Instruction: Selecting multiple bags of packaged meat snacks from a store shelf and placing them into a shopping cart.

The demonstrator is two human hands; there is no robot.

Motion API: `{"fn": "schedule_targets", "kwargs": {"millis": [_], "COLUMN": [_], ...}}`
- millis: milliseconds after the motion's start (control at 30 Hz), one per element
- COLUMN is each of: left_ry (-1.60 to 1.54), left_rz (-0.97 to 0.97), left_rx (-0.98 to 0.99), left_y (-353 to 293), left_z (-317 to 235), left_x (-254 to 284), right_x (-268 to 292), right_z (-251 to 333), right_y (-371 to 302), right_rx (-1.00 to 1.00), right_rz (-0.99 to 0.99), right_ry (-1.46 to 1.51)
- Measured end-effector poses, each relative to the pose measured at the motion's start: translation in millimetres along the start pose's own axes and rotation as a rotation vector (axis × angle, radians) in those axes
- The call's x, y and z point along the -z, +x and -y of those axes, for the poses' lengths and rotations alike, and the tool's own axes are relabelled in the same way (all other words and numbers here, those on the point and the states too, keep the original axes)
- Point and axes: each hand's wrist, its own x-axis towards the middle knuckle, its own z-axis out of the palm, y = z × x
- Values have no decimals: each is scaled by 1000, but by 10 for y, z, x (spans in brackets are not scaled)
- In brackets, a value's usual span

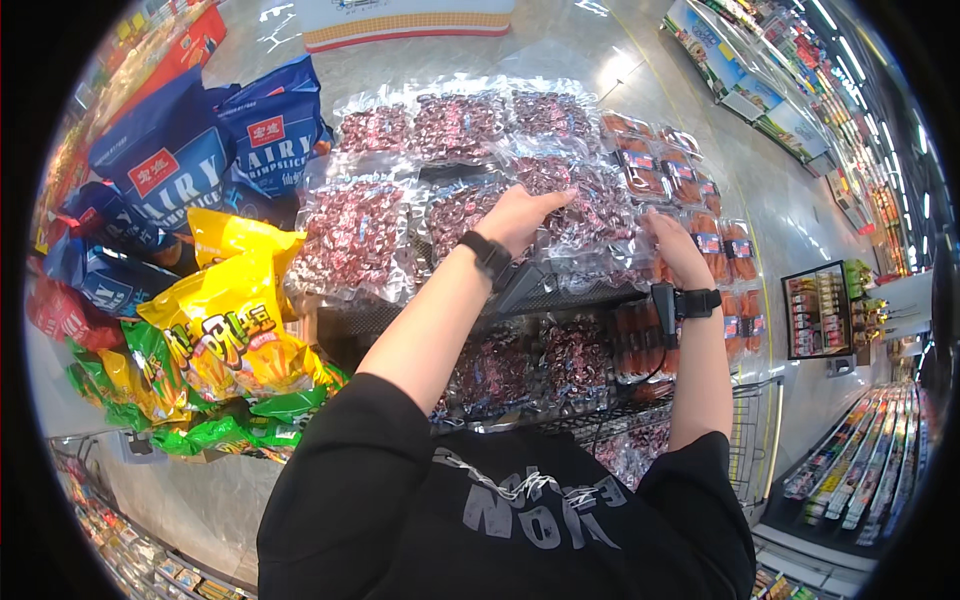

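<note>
As left hand (518, 220) and right hand (679, 249) grip it, the clear pack (592, 208) glints maroon.

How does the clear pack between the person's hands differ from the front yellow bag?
The clear pack shows dark reddish pieces inside; the front yellow bag is opaque. The left hand and right hand are at the clear pack's sides, while neither touches the front yellow bag. Both are packaged goods.

The grey floor (762, 205) shines; stocked shelves (862, 465) stand right; strip lights (851, 58) glow.
</note>
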Motion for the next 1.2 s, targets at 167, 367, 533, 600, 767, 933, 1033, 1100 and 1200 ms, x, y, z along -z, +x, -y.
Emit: {"fn": "schedule_targets", "kwargs": {"millis": [167,367,533,600,767,933,1033,1100,1200], "left_ry": [312,773,110,130,99,149,129,131,148], "left_rz": [-95,-342,-3,-18,-72,-32,-16,-4,-49], "left_rx": [-222,-114,-112,-81,-73,-133,-195,-279,-358], "left_y": [332,643,559,376,163,-7,-138,-234,-413], "left_z": [167,181,198,64,43,104,123,179,257], "left_x": [-209,-253,-203,-315,-333,-323,-345,-343,-351], "right_x": [-111,-149,-324,-262,-258,-288,-308,-336,-348], "right_z": [290,413,334,174,275,264,290,255,220], "right_y": [-167,-239,-44,26,-126,-397,-580,-680,-871], "right_rx": [19,-37,-34,-52,-61,-28,60,81,122], "right_rz": [-17,5,-57,-65,-63,-54,-71,-65,-141], "right_ry": [8,-75,-159,-180,-143,41,74,133,274]}}
